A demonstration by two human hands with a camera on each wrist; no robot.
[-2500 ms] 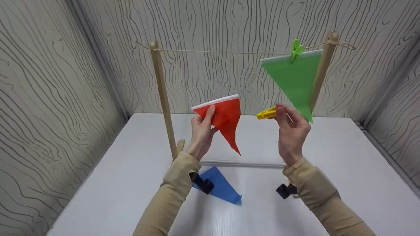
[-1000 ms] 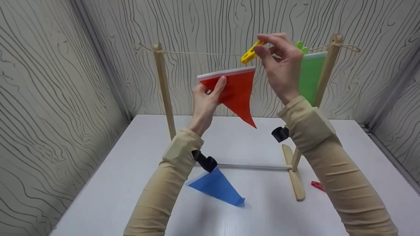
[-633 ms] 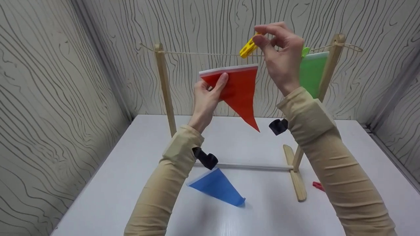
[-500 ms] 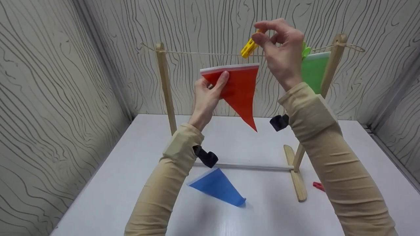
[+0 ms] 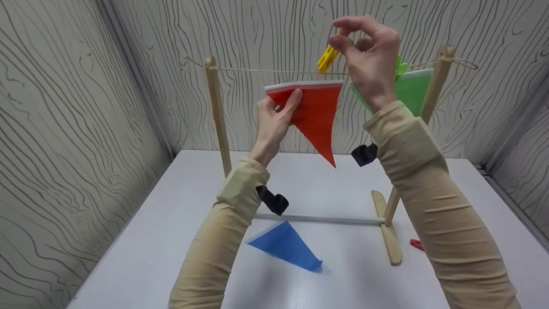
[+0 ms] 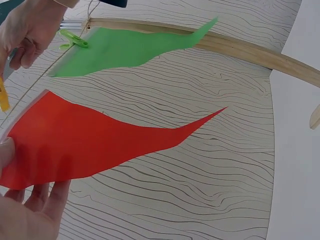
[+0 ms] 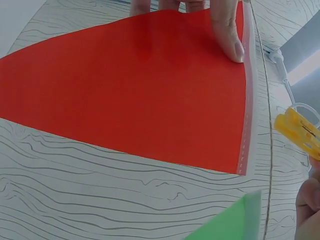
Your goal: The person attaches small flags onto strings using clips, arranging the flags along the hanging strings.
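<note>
Overall, three pennants: red pennant (image 5: 319, 107), upper centre, pinched by left hand (image 5: 274, 123); green pennant (image 5: 412, 94), upper right, partly behind right hand (image 5: 372, 64); blue pennant (image 5: 286, 246), lower centre. Three pegs: yellow peg (image 5: 327, 59), right-hand pinched; green peg (image 5: 401, 68); red peg (image 5: 416, 244), sleeve (image 5: 454, 231) overlapping.

A bright red pennant (image 5: 319, 107) here, white band (image 7: 253, 115) across its top! Above the red, a yellow clothespin (image 5: 327, 59); right of the red, a green pennant (image 5: 414, 92), white-topped too, with a lime-green clip (image 5: 400, 68). Below the red, a blue pennant (image 5: 286, 246) on the white tabletop (image 5: 334, 287); behind the red, a pale wall (image 5: 274, 25) swirling with dark wood-grain lines.
</note>
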